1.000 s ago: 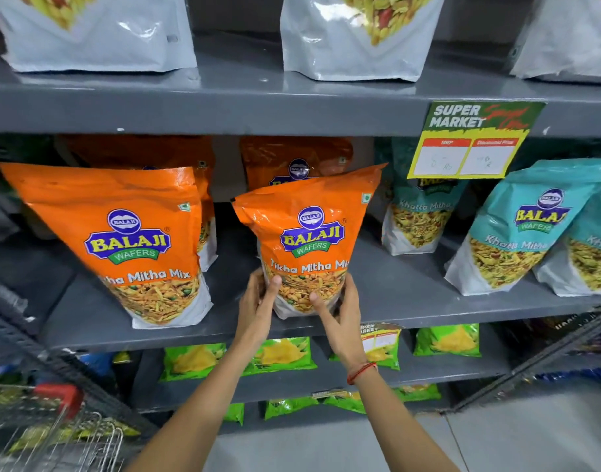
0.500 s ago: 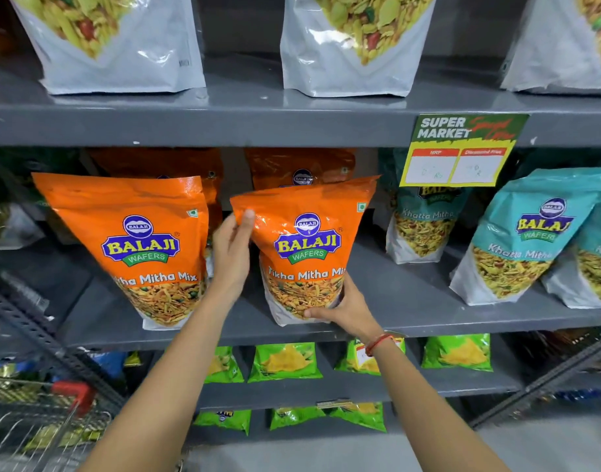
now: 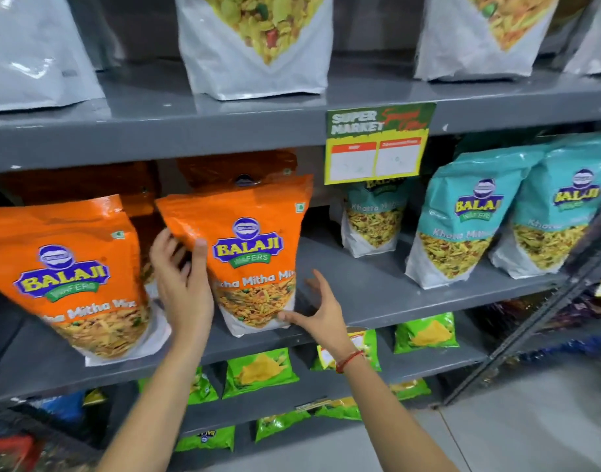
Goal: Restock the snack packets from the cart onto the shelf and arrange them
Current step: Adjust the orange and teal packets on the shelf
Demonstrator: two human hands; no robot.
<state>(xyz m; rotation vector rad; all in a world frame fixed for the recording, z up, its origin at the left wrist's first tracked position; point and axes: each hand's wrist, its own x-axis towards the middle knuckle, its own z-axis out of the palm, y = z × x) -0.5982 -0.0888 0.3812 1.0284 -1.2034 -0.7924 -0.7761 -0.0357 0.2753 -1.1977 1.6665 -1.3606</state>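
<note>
An orange Tikha Mitha Mix packet point(image 3: 248, 253) stands upright on the grey middle shelf point(image 3: 367, 301). My left hand point(image 3: 183, 277) grips its left edge, thumb on the front and fingers behind. My right hand point(image 3: 317, 315) is at its lower right corner, fingers spread, thumb touching the white base. A second orange packet point(image 3: 74, 281) leans at the shelf's left front. More orange packets point(image 3: 237, 168) stand behind in shadow.
Teal Khatta Mitha packets point(image 3: 462, 226) stand on the right of the same shelf. White mix bags point(image 3: 258, 49) sit on the shelf above, a yellow price tag point(image 3: 377, 148) hanging from its edge. Green packets point(image 3: 258, 373) fill the lower shelves. The cart's red handle point(image 3: 9, 451) shows bottom left.
The view has shifted up and left. My right hand has opened, its fingers coming off the packet's base; only the thumb touches. My left hand has slid slightly down the packet's left edge.
</note>
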